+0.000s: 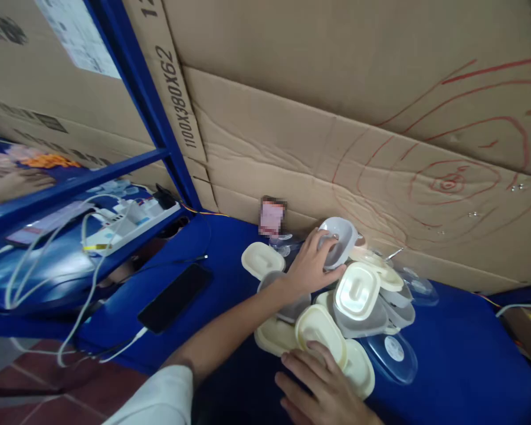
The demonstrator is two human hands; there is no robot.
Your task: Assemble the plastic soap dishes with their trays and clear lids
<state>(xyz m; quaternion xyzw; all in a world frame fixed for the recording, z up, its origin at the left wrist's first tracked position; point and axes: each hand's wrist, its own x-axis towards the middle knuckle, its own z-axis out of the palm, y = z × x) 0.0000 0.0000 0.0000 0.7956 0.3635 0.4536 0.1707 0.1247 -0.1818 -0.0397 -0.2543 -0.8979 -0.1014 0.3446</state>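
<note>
My left hand (pixel 310 267) reaches across the pile and grips a grey plastic container (pixel 346 236), its fingers over the rim and partly inside. Near the front of the pile my right hand (pixel 321 386) is held with fingers spread, the tips at the edge of a cream plastic lid (pixel 317 324); whether they press on it I cannot tell. Around both hands lie more cream lids, one of them a glossy lid (pixel 358 290) on a grey container (pixel 363 323). A clear lid (pixel 393 357) with a round sticker rests at the right front.
A black phone (pixel 176 298) with a white cable lies left on the blue table (pixel 451 336). A white power strip (pixel 130 227) sits beyond it with tangled cables. Cardboard (pixel 283 136) walls the back. At far left, another person's hand (pixel 22 183) is near orange items.
</note>
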